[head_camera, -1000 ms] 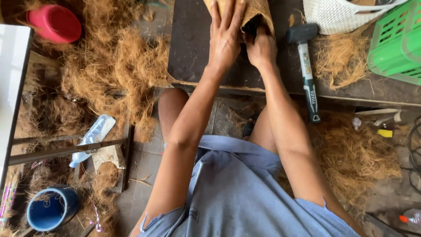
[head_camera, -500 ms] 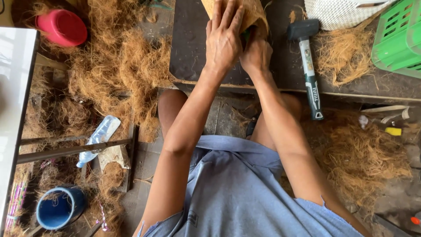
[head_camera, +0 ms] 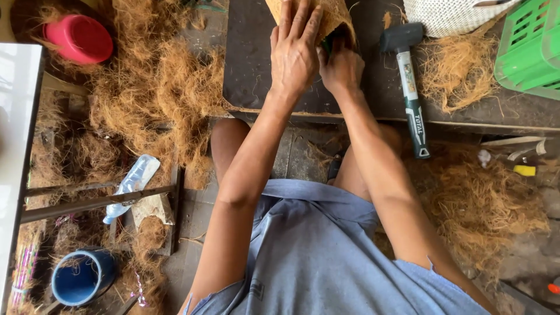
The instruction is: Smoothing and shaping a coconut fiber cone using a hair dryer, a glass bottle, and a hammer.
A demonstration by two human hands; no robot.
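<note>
left hand (head_camera: 297, 55) fingers flat, together, pressing coir husk piece (head_camera: 332, 14) | right hand (head_camera: 341, 67) curled shut at its lower edge, on what unclear | husk on dark board (head_camera: 251, 64), top edge | likely light, fibrous, springy; hold by edge | mallet (head_camera: 408, 76) beside

Taking the dark board (head_camera: 251, 64) as the landmark: two hands (head_camera: 294, 52) rest on it, pressed to one brown husk piece (head_camera: 332, 14) at its far edge. One hammer (head_camera: 408, 76) lies on the board to the right of them, and one green basket (head_camera: 531, 49) and one white woven bag (head_camera: 449, 14) sit further right. Left of the board is one red bowl (head_camera: 79, 38). Below and left of the board lie one plastic bottle (head_camera: 131, 186) and one blue bucket (head_camera: 81, 277).
</note>
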